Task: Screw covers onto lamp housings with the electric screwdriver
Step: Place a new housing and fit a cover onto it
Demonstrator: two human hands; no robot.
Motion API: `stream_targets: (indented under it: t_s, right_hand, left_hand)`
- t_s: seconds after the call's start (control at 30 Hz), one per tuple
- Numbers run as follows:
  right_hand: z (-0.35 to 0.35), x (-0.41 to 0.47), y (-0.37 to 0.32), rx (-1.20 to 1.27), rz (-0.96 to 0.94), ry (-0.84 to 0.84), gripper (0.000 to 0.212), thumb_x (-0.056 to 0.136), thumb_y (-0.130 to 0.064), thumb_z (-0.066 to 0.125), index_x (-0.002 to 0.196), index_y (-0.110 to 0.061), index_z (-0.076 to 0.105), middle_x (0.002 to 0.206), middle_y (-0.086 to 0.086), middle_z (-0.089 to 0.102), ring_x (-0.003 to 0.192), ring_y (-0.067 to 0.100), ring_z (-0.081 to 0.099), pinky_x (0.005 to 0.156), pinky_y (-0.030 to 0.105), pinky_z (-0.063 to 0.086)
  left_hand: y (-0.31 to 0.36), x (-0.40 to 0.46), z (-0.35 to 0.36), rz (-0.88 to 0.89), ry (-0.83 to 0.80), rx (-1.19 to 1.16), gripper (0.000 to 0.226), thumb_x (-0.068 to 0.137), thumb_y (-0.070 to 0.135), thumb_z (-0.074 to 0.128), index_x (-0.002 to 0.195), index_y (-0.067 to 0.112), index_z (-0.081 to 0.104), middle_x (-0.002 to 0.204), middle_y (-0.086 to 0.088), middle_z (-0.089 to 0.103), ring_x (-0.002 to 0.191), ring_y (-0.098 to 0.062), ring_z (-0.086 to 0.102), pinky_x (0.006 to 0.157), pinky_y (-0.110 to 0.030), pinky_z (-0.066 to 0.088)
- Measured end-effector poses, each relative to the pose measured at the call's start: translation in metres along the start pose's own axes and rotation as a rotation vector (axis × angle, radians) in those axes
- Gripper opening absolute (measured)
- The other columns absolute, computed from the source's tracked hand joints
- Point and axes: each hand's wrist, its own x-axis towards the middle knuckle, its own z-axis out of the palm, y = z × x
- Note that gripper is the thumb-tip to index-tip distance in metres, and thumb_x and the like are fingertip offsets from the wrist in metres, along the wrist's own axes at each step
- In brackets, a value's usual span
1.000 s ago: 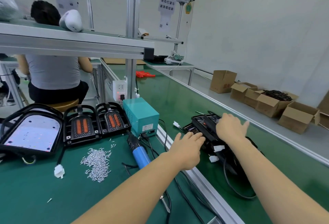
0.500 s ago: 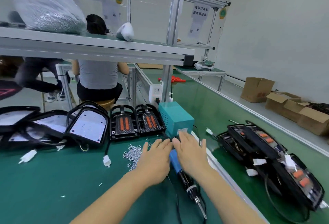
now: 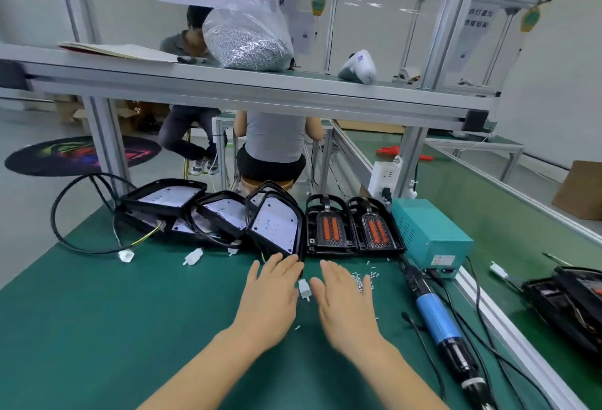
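I have both hands out flat over the green bench mat (image 3: 97,328), nothing held: my left hand (image 3: 272,292) reaches with straight fingers to the near edge of the nearest black lamp housing with its white LED board (image 3: 277,227), and my right hand (image 3: 345,299) hovers with loose fingers over the scattered small silver screws (image 3: 361,279). Just right of that housing lie two black covers with orange strips (image 3: 353,225). The blue-bodied electric screwdriver (image 3: 436,315) lies untouched farther right, cabled to the teal power box (image 3: 430,233). My judgement: draw the housing near, lay it flat, and clear its white plug (image 3: 304,289) (it sits between my hands) before seating a cover squarely, so the screw holes line up first.
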Motion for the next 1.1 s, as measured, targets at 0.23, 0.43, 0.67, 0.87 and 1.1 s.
stream_targets:
  t_s: [0.23, 0.43, 0.67, 0.87, 1.1]
  right_hand:
    - [0.024, -0.003, -0.025, 0.072, -0.07, -0.069, 0.045, 0.107, -0.033, 0.019, 0.151, -0.021, 0.022, 0.155, -0.013, 0.025, 0.144, 0.008, 0.018, 0.12, 0.046, -0.002]
    - [0.028, 0.001, -0.025, 0.141, -0.077, -0.079, 0.052, 0.106, -0.042, 0.021, 0.155, -0.026, 0.016, 0.158, -0.013, 0.019, 0.147, 0.007, 0.013, 0.12, 0.042, 0.0]
    - [0.019, 0.03, -0.03, 0.316, -0.079, 0.028, 0.051, 0.106, -0.035, 0.032, 0.154, -0.018, 0.024, 0.151, -0.002, 0.037, 0.139, 0.017, 0.032, 0.112, 0.025, 0.021]
    - [0.017, 0.056, -0.047, 0.264, -0.081, -0.042, 0.053, 0.107, -0.036, 0.03, 0.156, -0.021, 0.016, 0.162, -0.001, 0.017, 0.149, 0.016, 0.013, 0.12, 0.035, 0.012]
    - [0.031, 0.061, -0.053, 0.252, -0.109, -0.071, 0.052, 0.107, -0.035, 0.029, 0.156, -0.021, 0.018, 0.161, -0.003, 0.021, 0.147, 0.015, 0.018, 0.119, 0.036, 0.016]
  left_hand:
    - [-0.053, 0.028, -0.018, -0.058, 0.25, 0.154, 0.049, 0.094, 0.02, 0.048, 0.142, 0.025, 0.037, 0.152, 0.007, 0.031, 0.144, -0.018, 0.014, 0.116, -0.043, 0.006]
    - [-0.075, 0.061, -0.028, -0.024, 0.187, 0.228, 0.046, 0.091, 0.033, 0.052, 0.135, 0.024, 0.045, 0.147, 0.004, 0.037, 0.142, -0.024, 0.02, 0.115, -0.045, 0.012]
    - [-0.087, 0.103, -0.058, -0.484, 0.205, -0.52, 0.033, 0.093, 0.028, 0.052, 0.116, 0.004, 0.048, 0.122, -0.017, 0.057, 0.102, -0.033, 0.054, 0.08, -0.036, 0.04]
    - [-0.078, 0.125, -0.057, -0.626, -0.035, -0.491, 0.067, 0.085, 0.03, 0.06, 0.136, 0.003, 0.025, 0.12, -0.017, 0.052, 0.108, -0.033, 0.051, 0.08, -0.036, 0.044]
    - [-0.084, 0.127, -0.044, -0.609, 0.071, -0.434, 0.016, 0.083, 0.008, 0.048, 0.096, -0.002, 0.051, 0.101, -0.023, 0.058, 0.082, -0.032, 0.057, 0.054, -0.03, 0.031]
